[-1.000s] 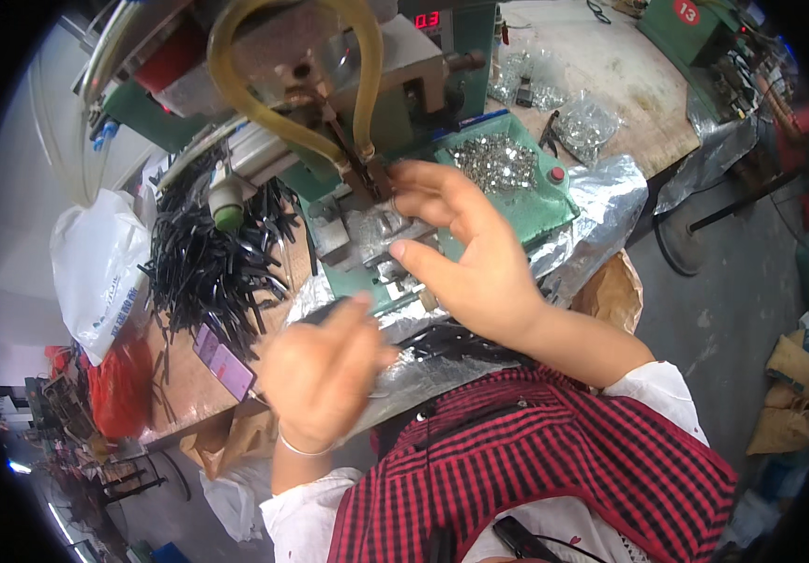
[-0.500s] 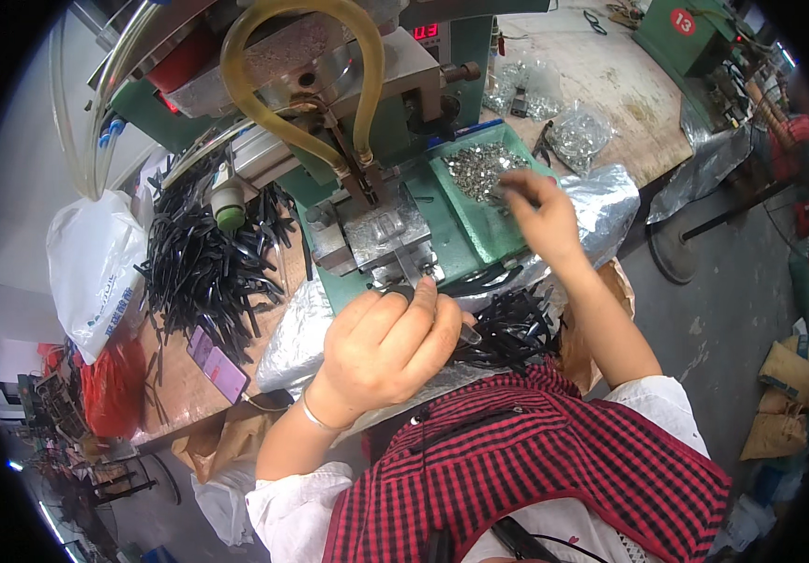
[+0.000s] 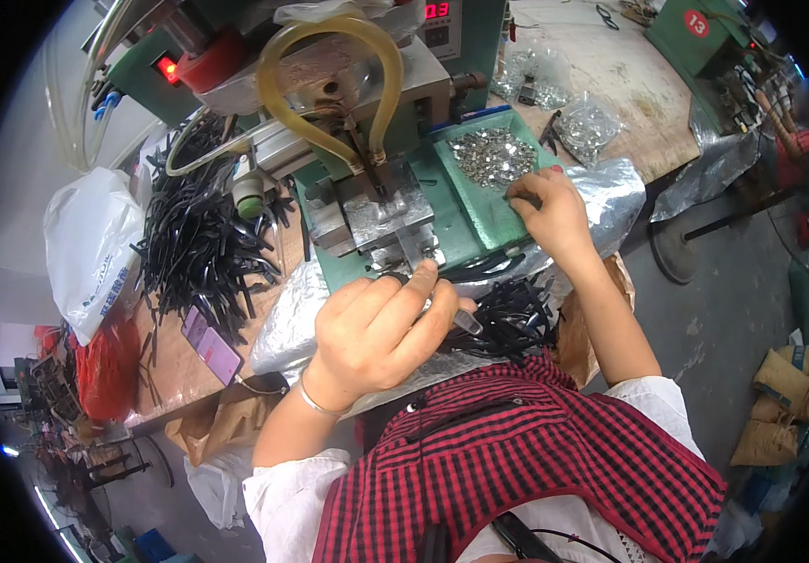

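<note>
My left hand (image 3: 371,330) is curled in front of the press, with its index fingertip at the small metal fixture (image 3: 415,251). Its fingers are closed around a slim piece with a translucent grey end (image 3: 467,322), which sticks out on the right; the rest is hidden in the hand. My right hand (image 3: 554,214) is at the right side of a green tray (image 3: 491,225), thumb and fingers pinched together. Whatever lies in that pinch is too small to make out. Small shiny metal pieces (image 3: 491,157) are heaped in the far part of the tray.
A yellowish hose (image 3: 393,80) loops over the press's metal block (image 3: 390,205). Black strips lie piled at left (image 3: 200,225) and in front (image 3: 507,319). A phone (image 3: 212,347) rests near the table edge. Plastic bags of metal pieces (image 3: 587,129) sit beyond the tray.
My right hand has drawn slightly back from the metal pieces toward the tray's right side, its fingers now pinched. My left hand stays at the fixture. The whole view has shifted a little.
</note>
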Demonstrator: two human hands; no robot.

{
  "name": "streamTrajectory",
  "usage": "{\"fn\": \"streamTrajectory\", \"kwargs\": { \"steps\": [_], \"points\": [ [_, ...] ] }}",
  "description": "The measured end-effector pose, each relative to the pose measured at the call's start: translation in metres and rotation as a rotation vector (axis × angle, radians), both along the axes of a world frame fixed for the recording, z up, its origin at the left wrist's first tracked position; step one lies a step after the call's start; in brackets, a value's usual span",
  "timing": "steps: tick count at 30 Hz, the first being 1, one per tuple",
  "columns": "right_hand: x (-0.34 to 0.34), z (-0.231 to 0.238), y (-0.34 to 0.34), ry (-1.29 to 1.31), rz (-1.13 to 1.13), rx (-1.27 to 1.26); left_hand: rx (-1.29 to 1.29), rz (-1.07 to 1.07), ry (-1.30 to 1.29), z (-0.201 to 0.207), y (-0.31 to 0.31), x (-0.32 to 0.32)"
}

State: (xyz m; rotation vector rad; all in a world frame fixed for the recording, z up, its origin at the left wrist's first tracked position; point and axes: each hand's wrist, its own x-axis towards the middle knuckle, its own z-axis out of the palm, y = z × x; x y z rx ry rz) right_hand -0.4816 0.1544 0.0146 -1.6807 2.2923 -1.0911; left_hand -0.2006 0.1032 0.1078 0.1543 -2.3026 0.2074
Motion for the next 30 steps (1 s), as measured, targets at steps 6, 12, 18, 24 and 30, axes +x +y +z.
{"fn": "streamTrajectory", "kwargs": {
  "steps": [6,12,18,24,30],
  "points": [
    [0.008,-0.016,-0.006,0.238,0.016,-0.121,0.265,0.142,0.058,-0.010,0.032,0.050],
    [0.014,-0.005,-0.007,0.100,-0.032,-0.284,0.521,0.674,0.492,0.012,-0.019,0.086],
    [0.036,0.012,-0.021,0.127,0.012,-0.360,0.453,1.003,-0.299,-0.092,-0.133,0.088],
    [0.002,-0.010,0.020,0.174,-0.146,-0.322,0.652,1.161,-0.569,-0.125,-0.148,0.077],
    [0.023,0.018,0.026,-0.093,-0.089,-0.367,1.007,0.891,0.039,-0.111,-0.118,0.130]
  ]
}}
